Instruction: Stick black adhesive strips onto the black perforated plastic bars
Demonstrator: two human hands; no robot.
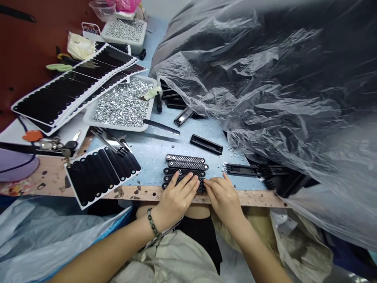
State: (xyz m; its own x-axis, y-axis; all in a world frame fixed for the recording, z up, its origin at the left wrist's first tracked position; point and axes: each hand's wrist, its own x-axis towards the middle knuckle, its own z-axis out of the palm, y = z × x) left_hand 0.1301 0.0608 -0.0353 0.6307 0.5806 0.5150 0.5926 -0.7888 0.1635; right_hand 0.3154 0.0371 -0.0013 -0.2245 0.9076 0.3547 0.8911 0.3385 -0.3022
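Observation:
Several black textured bars with silver rings at their ends lie in a row, one in front of the other, near the table's front edge. My left hand rests flat across the nearer bars, fingers stretched out, hiding part of them. At the bars' right end, my right hand has its thumb and fingers drawn together; what they pinch, if anything, is hidden. Just beyond that hand lie small silver rings and a black channel-shaped piece. Another open black channel piece lies behind the row.
A white tray of small metal rings stands at the left, with a similar tray behind. Black strip sheets lean over it; another sheet overhangs the front edge. Keys lie nearby. Clear plastic covers a heap at right.

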